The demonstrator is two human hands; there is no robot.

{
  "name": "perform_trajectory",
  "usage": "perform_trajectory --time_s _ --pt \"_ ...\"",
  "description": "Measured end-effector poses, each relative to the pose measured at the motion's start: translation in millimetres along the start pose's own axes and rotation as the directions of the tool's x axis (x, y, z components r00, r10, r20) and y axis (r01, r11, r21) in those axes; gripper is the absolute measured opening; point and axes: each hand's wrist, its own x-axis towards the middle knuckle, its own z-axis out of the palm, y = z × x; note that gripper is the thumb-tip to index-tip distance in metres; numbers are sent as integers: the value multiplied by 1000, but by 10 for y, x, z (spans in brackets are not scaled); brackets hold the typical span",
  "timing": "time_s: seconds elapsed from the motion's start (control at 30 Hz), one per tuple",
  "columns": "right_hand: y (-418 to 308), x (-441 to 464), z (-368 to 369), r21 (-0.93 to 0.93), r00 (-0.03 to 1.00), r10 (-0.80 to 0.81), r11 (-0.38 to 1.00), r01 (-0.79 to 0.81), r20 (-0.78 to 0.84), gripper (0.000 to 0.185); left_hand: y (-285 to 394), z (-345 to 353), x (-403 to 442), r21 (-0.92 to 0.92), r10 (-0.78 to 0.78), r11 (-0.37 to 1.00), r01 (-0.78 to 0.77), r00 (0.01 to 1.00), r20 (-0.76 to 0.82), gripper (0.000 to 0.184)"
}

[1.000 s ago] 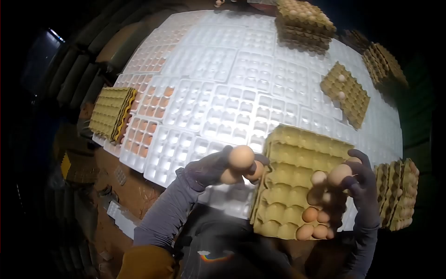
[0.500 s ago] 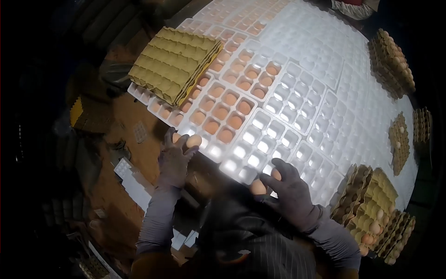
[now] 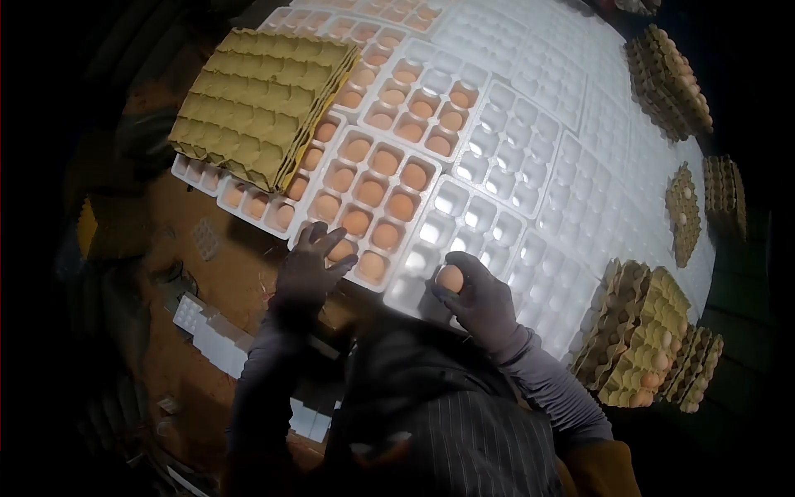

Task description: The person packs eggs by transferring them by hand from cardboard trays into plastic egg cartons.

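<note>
My left hand (image 3: 308, 269), gloved in grey, rests over the near end of a white tray (image 3: 386, 147) of brown eggs. Its fingers are spread, touching eggs that sit in the pockets, such as the egg (image 3: 341, 250) between them. My right hand (image 3: 482, 300), also gloved, pinches a light brown egg (image 3: 450, 278) between thumb and fingers. That egg is above the near pockets of a neighbouring white tray (image 3: 431, 232), whose visible pockets hold no eggs. Whether more eggs lie inside my right palm is hidden.
Stacked pulp trays (image 3: 263, 99) lie upside down at the upper left. Egg-loaded pulp trays (image 3: 646, 335) stand at the right, with another stack (image 3: 669, 83) farther back. Part of a person (image 3: 638, 7) shows at the top edge. White pieces (image 3: 217, 341) lie below, left.
The view has swung left from the pulp tray. My left hand has set eggs into the near pockets and its fingers have opened. My right hand has moved over the neighbouring tray with an egg.
</note>
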Motion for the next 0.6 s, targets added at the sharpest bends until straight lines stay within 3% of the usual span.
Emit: perform_trajectory --time_s 0.03,0.07,0.13,0.17,0.27,0.3,0.33,0.37,0.43,0.6 --pt "53 -124 -83 14 995 100 995 -100 4 50 11 1 -11 -42 26 999 -27 999 -19 32" --pt "109 -246 -75 2 996 90 996 -90 -11 50 55 42 -42 -244 -31 969 31 1000 4 33" --pt "247 -457 35 -15 996 73 997 -74 -42 51 302 336 -106 -432 6 901 -46 996 -93 39" --pt "253 -491 150 -91 993 -42 995 32 -111 48 445 514 -156 -516 13 852 -86 990 -143 42" --pt "330 -457 386 -173 988 -136 977 121 -74 44 665 1014 -266 -326 292 883 -337 939 -181 48" --pt "338 -433 392 -173 989 -141 976 131 -50 44 694 1104 -227 -126 413 890 -439 891 -189 49" --pt "361 -410 371 -174 989 -148 975 141 -29 44 700 1158 -210 19 433 900 -435 889 -145 48" --pt "393 -401 331 -169 973 -203 968 183 -107 44 699 1207 -197 162 447 889 -429 888 -102 47" --pt "462 -449 253 -172 918 -300 950 261 -259 44 645 1293 -193 192 464 877 -441 881 -95 46" --pt "1156 -543 542 -236 917 -396 897 374 -51 51 622 1314 -158 244 456 869 -431 888 -56 43"
